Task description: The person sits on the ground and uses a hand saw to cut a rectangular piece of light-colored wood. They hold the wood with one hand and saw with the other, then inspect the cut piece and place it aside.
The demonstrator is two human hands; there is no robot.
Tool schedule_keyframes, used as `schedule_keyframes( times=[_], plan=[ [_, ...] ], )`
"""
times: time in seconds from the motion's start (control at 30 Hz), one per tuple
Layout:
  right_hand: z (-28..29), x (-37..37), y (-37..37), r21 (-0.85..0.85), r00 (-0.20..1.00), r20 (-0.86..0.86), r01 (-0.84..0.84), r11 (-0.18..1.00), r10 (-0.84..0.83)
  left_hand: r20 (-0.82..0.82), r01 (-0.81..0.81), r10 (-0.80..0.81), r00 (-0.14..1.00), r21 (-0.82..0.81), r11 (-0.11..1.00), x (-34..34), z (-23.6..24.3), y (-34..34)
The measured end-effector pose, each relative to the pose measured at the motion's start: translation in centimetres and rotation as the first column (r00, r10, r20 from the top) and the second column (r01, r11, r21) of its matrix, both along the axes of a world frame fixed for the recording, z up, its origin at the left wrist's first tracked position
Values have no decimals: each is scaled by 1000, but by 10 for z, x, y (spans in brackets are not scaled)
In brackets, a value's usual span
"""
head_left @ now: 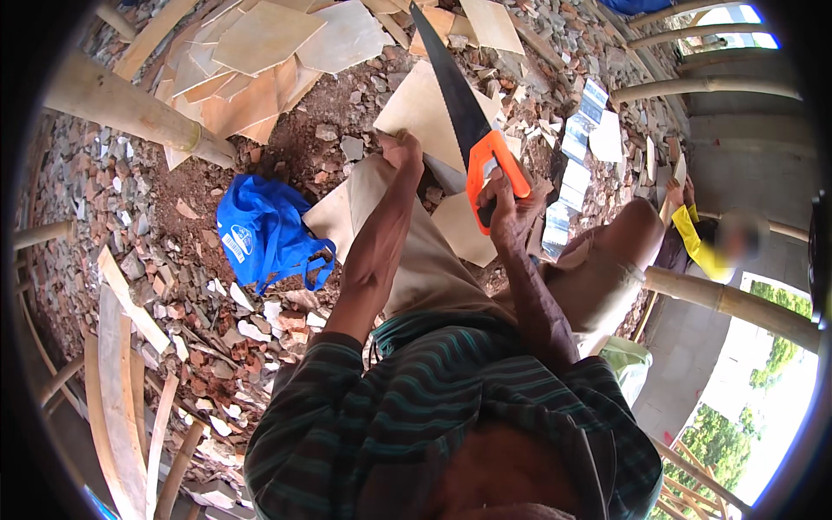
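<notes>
My left hand (pixel 401 149) is closed on the lower left edge of a pale wooden board (pixel 414 97) near my knee. My right hand (pixel 506 204) grips the orange handle of a handsaw (pixel 452 99). The saw's long dark blade points up and forward, crossing over that board; whether it touches the wood I cannot tell. More flat board pieces (pixel 459 234) lie under and beside my legs, partly hidden. A blue fabric bag (pixel 251 227) lies on the rubble to the left of my left forearm.
A pile of boards (pixel 260 35) and a bamboo post (pixel 130 108) stand at upper left. Rubble (pixel 208 329) and loose slats (pixel 130 407) surround me. A co-worker in yellow sleeves (pixel 693 234) works at the right, near bamboo poles (pixel 737 303) and a grey wall (pixel 737 147).
</notes>
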State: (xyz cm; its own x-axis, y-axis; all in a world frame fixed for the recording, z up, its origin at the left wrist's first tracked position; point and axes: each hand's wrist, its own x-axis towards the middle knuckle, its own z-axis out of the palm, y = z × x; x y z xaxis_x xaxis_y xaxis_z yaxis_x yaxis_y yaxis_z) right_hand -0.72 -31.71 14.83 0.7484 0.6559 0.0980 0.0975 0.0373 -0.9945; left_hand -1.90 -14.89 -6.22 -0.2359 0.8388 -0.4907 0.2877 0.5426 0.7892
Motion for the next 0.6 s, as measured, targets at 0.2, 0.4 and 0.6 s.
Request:
schedule_keyframes(
  times=[0.2, 0.4, 0.6],
  plan=[
    [20, 5, 6, 29, 990, 123, -74, 997, 70, 272, 179, -230, 935, 199, 963, -16, -46, 37],
    [-10, -7, 1, -111, 968, 196, -138, 984, 158, 598, 17, -17, 801, 5, 1000, -14, -72, 41],
    [-45, -17, -9, -202, 981, 87, -151, 968, 171, 449, -144, 65, 891, 144, 979, -19, -73, 58]
  ],
)
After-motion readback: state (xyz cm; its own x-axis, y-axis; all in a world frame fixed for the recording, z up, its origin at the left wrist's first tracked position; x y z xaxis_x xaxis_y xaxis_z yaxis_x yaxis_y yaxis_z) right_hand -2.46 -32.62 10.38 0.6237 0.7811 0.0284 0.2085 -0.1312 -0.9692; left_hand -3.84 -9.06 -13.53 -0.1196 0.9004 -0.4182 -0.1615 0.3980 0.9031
